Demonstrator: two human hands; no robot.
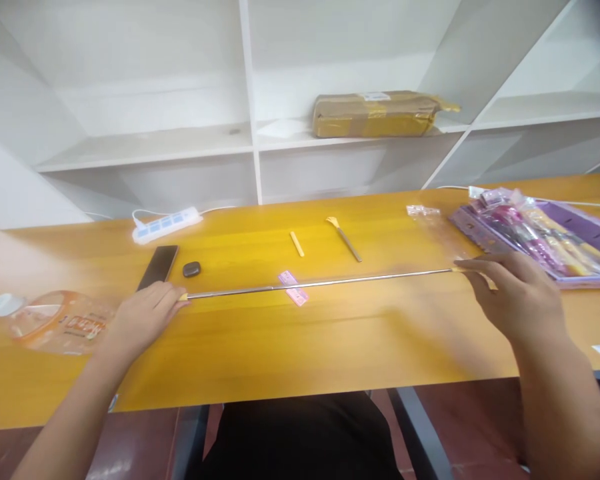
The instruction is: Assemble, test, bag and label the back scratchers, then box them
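Stretched level between my two hands is a thin metal telescopic back scratcher (pixel 330 283), pulled out long, with yellowish ends partly hidden by my fingers. My left hand (pixel 147 319) is closed on its left end, and the fingers of my right hand (pixel 517 297) pinch the right end. Below the rod's middle lies a pink printed card (pixel 294 288). Beyond it on the table are a short yellow stick (pixel 297 244) and a small scratcher with a yellow hand-shaped head and a dark metal shaft (pixel 347 241).
A purple tray (pixel 587 227) of plastic-wrapped items (pixel 540 223) stands at right, near a clear wrapper (pixel 435 230). At left lie a bottle (pixel 63 321), a phone (pixel 157 265), a black case (pixel 191 269) and a power strip (pixel 167 225). A taped box (pixel 375 117) rests on the shelf.
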